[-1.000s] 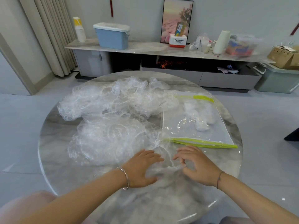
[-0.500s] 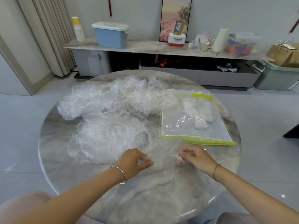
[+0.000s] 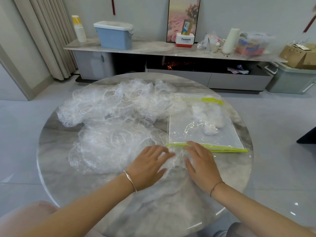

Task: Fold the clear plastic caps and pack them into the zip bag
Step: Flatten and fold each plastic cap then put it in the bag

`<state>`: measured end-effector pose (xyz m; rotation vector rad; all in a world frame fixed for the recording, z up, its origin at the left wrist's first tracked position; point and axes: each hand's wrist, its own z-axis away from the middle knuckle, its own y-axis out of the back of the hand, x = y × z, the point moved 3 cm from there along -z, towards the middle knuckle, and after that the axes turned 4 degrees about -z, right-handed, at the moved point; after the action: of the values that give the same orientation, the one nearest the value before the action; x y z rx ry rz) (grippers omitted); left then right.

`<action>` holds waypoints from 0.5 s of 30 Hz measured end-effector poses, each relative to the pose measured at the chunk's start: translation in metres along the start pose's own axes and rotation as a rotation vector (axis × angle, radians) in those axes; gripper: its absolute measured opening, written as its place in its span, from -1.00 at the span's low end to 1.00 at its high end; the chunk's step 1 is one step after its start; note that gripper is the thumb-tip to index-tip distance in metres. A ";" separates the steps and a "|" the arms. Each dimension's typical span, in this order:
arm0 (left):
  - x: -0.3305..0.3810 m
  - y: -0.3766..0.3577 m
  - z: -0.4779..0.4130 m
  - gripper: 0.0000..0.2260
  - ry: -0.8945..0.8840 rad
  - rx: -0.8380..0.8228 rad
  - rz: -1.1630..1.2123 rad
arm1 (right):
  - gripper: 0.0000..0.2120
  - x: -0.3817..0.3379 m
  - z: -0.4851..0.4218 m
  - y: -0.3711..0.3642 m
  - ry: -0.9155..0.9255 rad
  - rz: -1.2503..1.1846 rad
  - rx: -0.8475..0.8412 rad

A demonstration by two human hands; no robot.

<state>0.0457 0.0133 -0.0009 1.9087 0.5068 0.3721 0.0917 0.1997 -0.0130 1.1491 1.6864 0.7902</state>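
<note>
A heap of crinkled clear plastic caps [image 3: 112, 117] covers the left and middle of the round marble table [image 3: 56, 173]. To its right lies a clear zip bag [image 3: 196, 132] with yellow-green edges and a few folded caps [image 3: 207, 119] inside. One cap [image 3: 177, 159] lies flat on the table just in front of the bag's near edge. My left hand [image 3: 147, 165] and my right hand [image 3: 202, 165] press down on that cap with straight fingers, one on each side. The right fingertips reach the bag's near edge.
A low marble sideboard [image 3: 153, 48] stands along the far wall with a blue bin [image 3: 113, 35], a paper roll [image 3: 230, 41] and boxes on it. Grey floor surrounds the table. A green-grey crate [image 3: 292, 79] sits at far right.
Both hands pinched the cap's edges half a second ago. Now they have moved forward toward the bag and lie flat, fingers straightened, pressing the cap onto the table.
</note>
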 end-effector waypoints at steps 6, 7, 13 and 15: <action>-0.004 -0.036 0.015 -0.36 -0.008 -0.451 -0.150 | -0.29 0.005 0.013 -0.033 -0.069 0.029 -0.432; -0.005 -0.038 0.015 -0.28 0.021 -0.481 -0.107 | -0.22 0.010 0.014 -0.037 -0.106 0.026 -0.480; -0.011 -0.048 0.016 -0.12 0.088 -0.526 0.037 | -0.09 0.019 0.019 -0.047 -0.108 0.072 -0.543; -0.011 -0.046 0.016 -0.10 0.113 -0.512 0.032 | -0.10 0.017 0.019 -0.047 -0.098 0.057 -0.541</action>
<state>0.0356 0.0106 -0.0493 1.4071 0.4070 0.5733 0.0904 0.1992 -0.0665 0.8405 1.2514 1.1217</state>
